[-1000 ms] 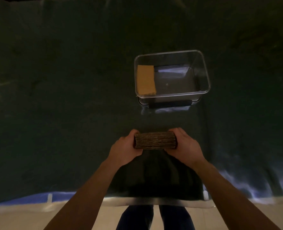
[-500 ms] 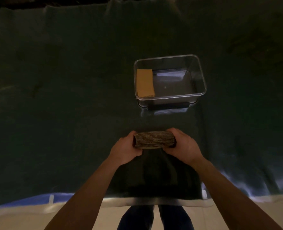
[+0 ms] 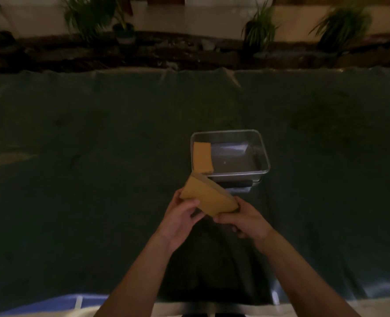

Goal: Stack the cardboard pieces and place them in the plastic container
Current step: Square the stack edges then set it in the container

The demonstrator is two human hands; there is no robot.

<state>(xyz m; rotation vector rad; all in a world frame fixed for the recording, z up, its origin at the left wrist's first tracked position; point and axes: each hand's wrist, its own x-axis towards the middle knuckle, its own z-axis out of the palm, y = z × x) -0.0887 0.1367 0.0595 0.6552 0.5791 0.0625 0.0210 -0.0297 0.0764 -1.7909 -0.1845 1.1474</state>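
A stack of tan cardboard pieces (image 3: pixel 209 197) is held between both hands, tilted with its flat top face toward me, just in front of the near rim of the clear plastic container (image 3: pixel 264 154). My left hand (image 3: pixel 181 216) grips the stack's left end. My right hand (image 3: pixel 243 217) grips its lower right end. Inside the container, another cardboard piece or stack (image 3: pixel 202 157) lies against the left wall. The container's right part shows a bare bottom.
A dark green cloth (image 3: pixel 98 168) covers the work surface. Its far edge meets a dark ledge with several potted plants (image 3: pixel 259 28). The near edge of the cloth (image 3: pixel 75 303) ends above a pale floor.
Both hands have lifted the stack, moved it toward the container and turned it from edge-on to tilted, its flat face now showing. The camera view has tipped up, revealing the plants.
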